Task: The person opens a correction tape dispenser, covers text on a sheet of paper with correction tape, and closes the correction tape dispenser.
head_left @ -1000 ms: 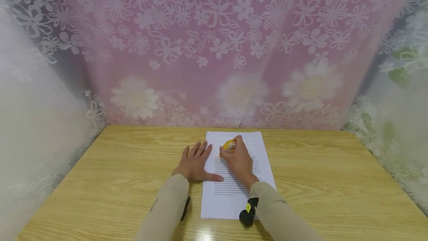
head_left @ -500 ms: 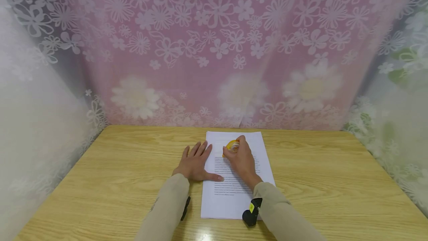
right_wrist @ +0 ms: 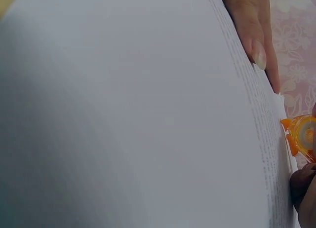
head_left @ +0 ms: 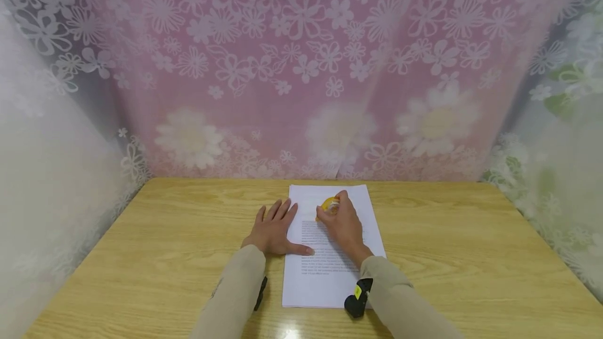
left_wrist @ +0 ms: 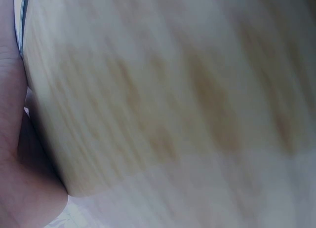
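A stack of white paper (head_left: 313, 289) with printed lines lies on the table. My right hand (head_left: 346, 232) pinches an orange see-through correction tape (head_left: 328, 203) between thumb and fingers, its tip down at the top lines of print. The right wrist view shows the correction tape (right_wrist: 299, 134) side-on, its round spool visible and its tip right at the page. Flat with fingers spread, my left hand (head_left: 270, 233) rests across the sheet's left edge, thumb on the print. Only part of the left hand (left_wrist: 19, 154) shows in the left wrist view.
The wooden table (head_left: 452, 255) stretches to both sides of the paper. Behind it hangs a pink flowered curtain (head_left: 264, 119), with pale curtains at left and right. A black wrist camera (head_left: 355, 302) overhangs the lower right of the paper.
My right hand has slid a little to the right along the top line of print, carrying the correction tape. The left hand stays on the paper's left edge.
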